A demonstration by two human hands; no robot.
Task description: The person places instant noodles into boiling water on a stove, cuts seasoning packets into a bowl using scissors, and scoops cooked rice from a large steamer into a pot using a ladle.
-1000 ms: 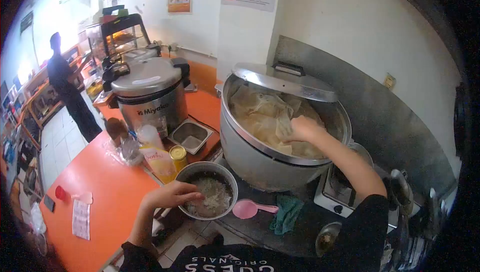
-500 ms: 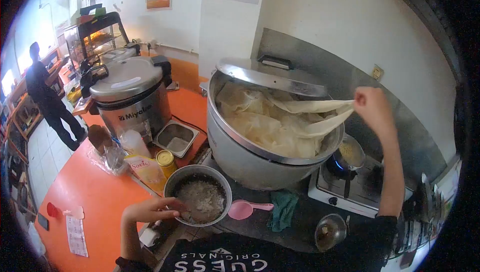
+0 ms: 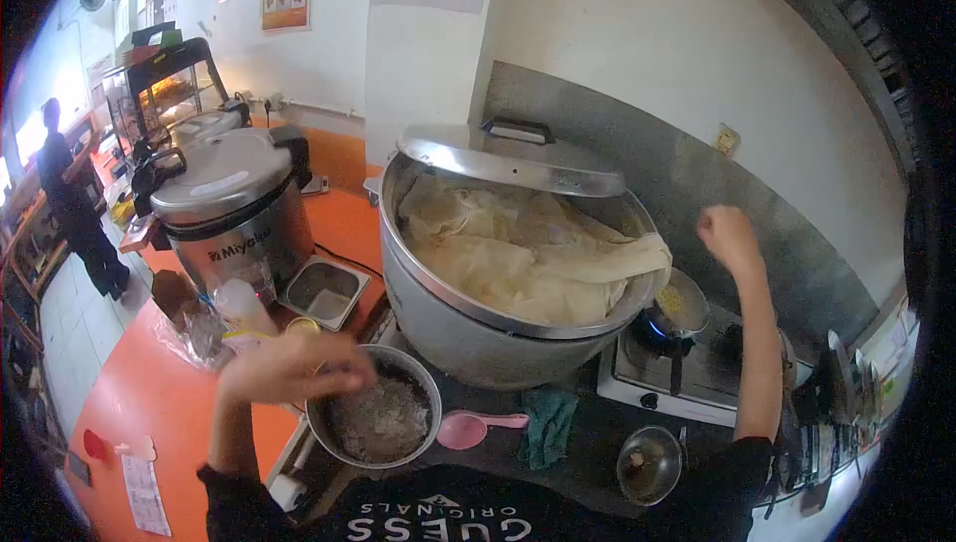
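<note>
A large grey pot [image 3: 478, 338] stands in the middle, with pale cloth [image 3: 518, 268] bunched inside and one end draped on its right rim. Its metal lid [image 3: 508, 159] rests tilted across the back. My right hand [image 3: 729, 235] hangs to the right of this pot, fingers curled, with nothing visible in it and apart from the cloth. My left hand [image 3: 299, 368], slightly blurred, is raised over the left edge of a smaller metal pot [image 3: 433, 398]. Its fingers stretch rightward and hold nothing visible. Dark, wet-looking contents [image 3: 383, 423] with pale bits fill that smaller pot.
A pan [image 3: 682, 303] sits over a blue flame on the stove [image 3: 622, 373]. Near me lie a pink scoop [image 3: 463, 431], a green rag [image 3: 548, 428] and a metal bowl [image 3: 649, 464]. A rice cooker [image 3: 239, 233] and metal tray [image 3: 324, 291] stand left. Another person [image 3: 75, 199] stands far left.
My right hand has let go of the cloth, whose end now lies over the pot's rim. My left hand has risen from beside the smaller pot. The view has shifted slightly.
</note>
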